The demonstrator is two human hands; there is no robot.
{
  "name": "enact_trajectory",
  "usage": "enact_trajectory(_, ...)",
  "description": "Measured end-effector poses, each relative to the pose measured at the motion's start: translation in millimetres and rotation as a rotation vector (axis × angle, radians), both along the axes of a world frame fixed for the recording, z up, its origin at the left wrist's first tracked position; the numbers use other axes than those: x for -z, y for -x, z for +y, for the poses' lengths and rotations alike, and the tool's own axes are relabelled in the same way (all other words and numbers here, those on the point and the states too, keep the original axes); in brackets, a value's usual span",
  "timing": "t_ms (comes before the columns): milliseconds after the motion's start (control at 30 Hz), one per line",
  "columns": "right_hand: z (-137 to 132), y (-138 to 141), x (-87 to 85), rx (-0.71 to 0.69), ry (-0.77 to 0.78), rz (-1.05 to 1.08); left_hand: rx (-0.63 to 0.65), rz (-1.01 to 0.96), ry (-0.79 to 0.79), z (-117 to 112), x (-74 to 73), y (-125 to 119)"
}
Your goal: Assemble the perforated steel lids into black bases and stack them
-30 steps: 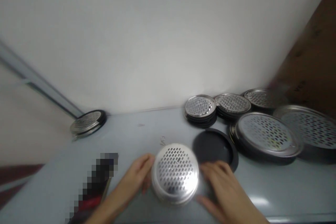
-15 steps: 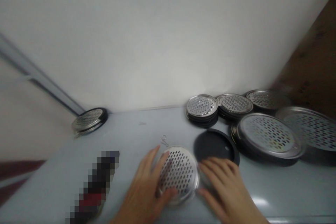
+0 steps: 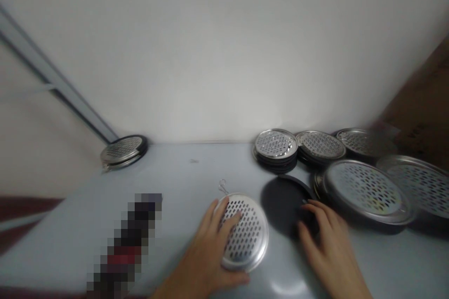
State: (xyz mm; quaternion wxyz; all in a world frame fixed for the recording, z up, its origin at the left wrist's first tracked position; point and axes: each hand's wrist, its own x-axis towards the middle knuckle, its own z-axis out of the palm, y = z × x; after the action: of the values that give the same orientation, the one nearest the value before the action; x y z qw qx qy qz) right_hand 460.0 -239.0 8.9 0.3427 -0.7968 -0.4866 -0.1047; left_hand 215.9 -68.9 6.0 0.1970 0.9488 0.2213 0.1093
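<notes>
A round perforated steel disc (image 3: 245, 233) lies on the grey tabletop, with my left hand (image 3: 206, 257) spread across its left side and the thumb along its lower rim. My right hand (image 3: 326, 238) is to the right of the disc, its fingers curled over the edge of a round black pan (image 3: 282, 205). The pan lies flat and holds nothing that I can see. Just above the disc sits a small wire hook (image 3: 222, 187).
Stacks of perforated steel discs (image 3: 276, 147) stand at the back by the white wall. Larger steel-topped discs (image 3: 365, 191) lie at the right, and another stack (image 3: 123, 152) sits at the far left corner. A pixelated object (image 3: 131, 243) lies left of my left hand.
My right hand has left the disc and moved onto the black pan's edge. My left hand now lies over the disc, which has shifted slightly right. The view has tilted.
</notes>
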Motion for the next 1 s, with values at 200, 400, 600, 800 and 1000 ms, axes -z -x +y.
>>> enact_trajectory(200,-1.8,0.1,2.0,-0.019,-0.011,0.071,-0.051,-0.058,0.002,3.8,2.1,7.4)
enact_trajectory(400,-2.4,-1.7,2.3,-0.057,-0.019,0.088,-0.032,-0.098,0.033,6.8,4.5,13.0)
enact_trajectory(600,-0.7,-5.0,0.7,-0.047,-0.095,0.151,-0.003,-0.091,-0.015,10.5,5.9,15.2)
enact_trajectory(800,2.0,1.2,-12.4,0.008,-0.243,0.267,0.036,-0.112,-0.013,12.8,10.2,15.7)
enact_trajectory(1000,8.5,15.7,-17.9,-0.029,-0.214,0.239,-0.076,-0.179,0.161,12.6,6.6,13.4)
